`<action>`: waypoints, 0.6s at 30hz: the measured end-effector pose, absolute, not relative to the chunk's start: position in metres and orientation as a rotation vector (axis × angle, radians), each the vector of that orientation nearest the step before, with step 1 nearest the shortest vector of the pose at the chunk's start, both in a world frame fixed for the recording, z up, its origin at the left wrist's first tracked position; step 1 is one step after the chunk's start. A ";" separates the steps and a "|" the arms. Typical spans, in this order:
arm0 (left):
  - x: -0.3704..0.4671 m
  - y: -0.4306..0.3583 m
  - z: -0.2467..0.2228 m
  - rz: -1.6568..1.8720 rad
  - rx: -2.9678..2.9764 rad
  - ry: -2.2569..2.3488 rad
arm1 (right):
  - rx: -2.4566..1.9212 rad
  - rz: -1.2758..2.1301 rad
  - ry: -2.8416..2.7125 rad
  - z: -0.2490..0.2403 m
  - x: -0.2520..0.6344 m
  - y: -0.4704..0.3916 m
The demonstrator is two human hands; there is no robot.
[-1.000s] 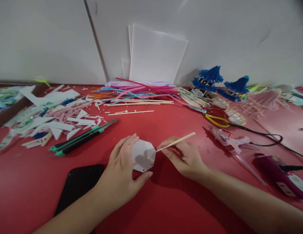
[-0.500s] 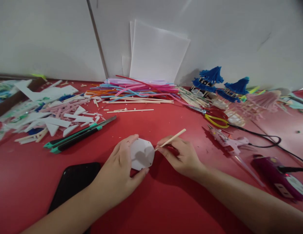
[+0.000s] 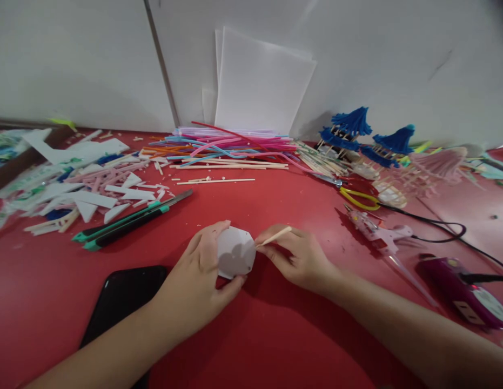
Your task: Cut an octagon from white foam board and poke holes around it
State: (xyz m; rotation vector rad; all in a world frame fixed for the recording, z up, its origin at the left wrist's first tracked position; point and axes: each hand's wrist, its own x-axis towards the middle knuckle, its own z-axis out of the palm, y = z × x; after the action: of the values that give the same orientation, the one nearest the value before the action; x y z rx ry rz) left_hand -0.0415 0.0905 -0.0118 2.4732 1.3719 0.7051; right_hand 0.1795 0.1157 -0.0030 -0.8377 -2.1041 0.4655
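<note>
A white many-sided piece (image 3: 236, 252) with small holes near its edge is gripped by my left hand (image 3: 206, 265), thumb at the lower edge and fingers along its left side. Between the thumb and fingers of my right hand (image 3: 297, 256) is a thin wooden stick (image 3: 277, 235). One end of the stick is at the right edge of the white piece; whether it touches is too small to tell. The other end points up and to the right.
A black phone (image 3: 123, 297) and green-black cutters (image 3: 125, 221) lie left. White and pink scraps (image 3: 93, 197) are behind them. Coloured sticks (image 3: 235, 146) lie at the back; yellow-handled scissors (image 3: 359, 198), a glue gun (image 3: 376, 232) and a purple power strip (image 3: 457, 292) are right.
The wooden stick has tilted lower, its free end shifting left and down. My right fingers have moved slightly left. My left hand still holds the white piece.
</note>
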 end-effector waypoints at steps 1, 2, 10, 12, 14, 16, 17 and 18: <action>-0.041 0.091 -0.012 0.712 2.473 1.374 | -0.847 0.465 -2.112 -0.003 0.179 0.116; -0.041 0.091 -0.013 0.719 2.472 1.376 | -0.860 0.467 -2.116 -0.002 0.179 0.116; -0.041 0.090 -0.009 0.717 2.464 1.361 | -0.920 0.570 -2.034 -0.003 0.181 0.119; -0.041 0.091 -0.009 0.711 2.445 1.362 | -0.928 0.589 -2.023 -0.004 0.181 0.119; -0.041 0.091 -0.009 0.713 2.439 1.359 | -0.937 0.593 -2.022 -0.004 0.181 0.118; -0.041 0.091 -0.009 0.717 2.442 1.355 | -0.948 0.582 -2.022 -0.003 0.179 0.118; -0.041 0.091 -0.009 0.718 2.445 1.353 | -0.956 0.577 -2.021 -0.003 0.179 0.118; -0.041 0.091 -0.010 0.717 2.448 1.351 | -0.964 0.575 -2.017 -0.003 0.178 0.117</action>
State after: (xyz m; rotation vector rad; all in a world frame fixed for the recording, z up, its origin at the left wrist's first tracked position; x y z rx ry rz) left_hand -0.0413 0.0906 -0.0095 2.4479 1.3512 0.7171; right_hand 0.1778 0.1171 -0.0029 -0.9637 -2.0175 0.5753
